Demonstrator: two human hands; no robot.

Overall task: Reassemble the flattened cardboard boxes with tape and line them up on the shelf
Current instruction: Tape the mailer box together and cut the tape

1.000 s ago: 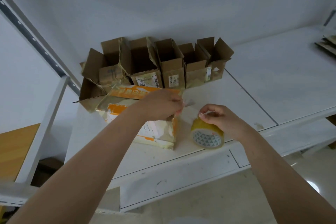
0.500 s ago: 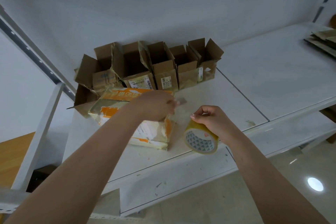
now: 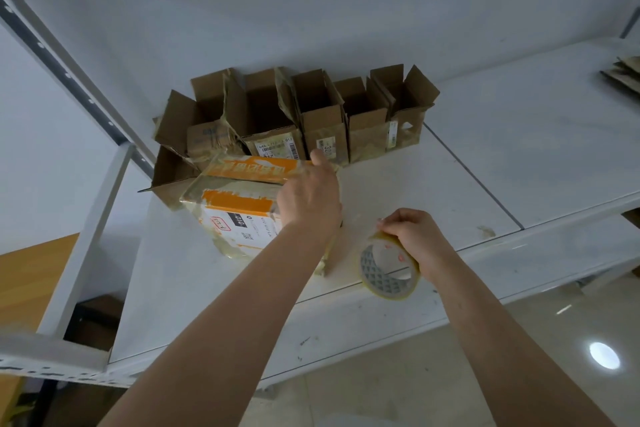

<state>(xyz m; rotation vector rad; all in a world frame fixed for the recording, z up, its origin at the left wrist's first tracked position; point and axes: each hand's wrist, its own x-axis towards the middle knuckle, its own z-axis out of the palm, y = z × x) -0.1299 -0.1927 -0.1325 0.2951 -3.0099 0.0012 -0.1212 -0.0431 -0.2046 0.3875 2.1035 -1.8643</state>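
An orange-and-white cardboard box (image 3: 242, 215) lies on its side on the white shelf (image 3: 433, 191), near the front. My left hand (image 3: 310, 194) presses flat on the box's right end, fingers reaching over its top edge. My right hand (image 3: 414, 239) grips a roll of yellowish tape (image 3: 388, 269) just right of the box, by the shelf's front edge. Whether a tape strip runs from roll to box I cannot tell. Behind, several brown boxes (image 3: 322, 118) stand in a row against the wall with open flaps.
A white metal upright (image 3: 86, 232) and a slotted rail (image 3: 69, 76) frame the shelf's left end. Flattened cardboard pieces (image 3: 623, 74) lie at the far right of the shelf. Below are a wooden surface (image 3: 27, 288) and a glossy tiled floor (image 3: 519, 374).
My left hand has shifted from pinching near the box's right corner to pressing flat over its end. My right hand has drawn the tape roll slightly down and right.
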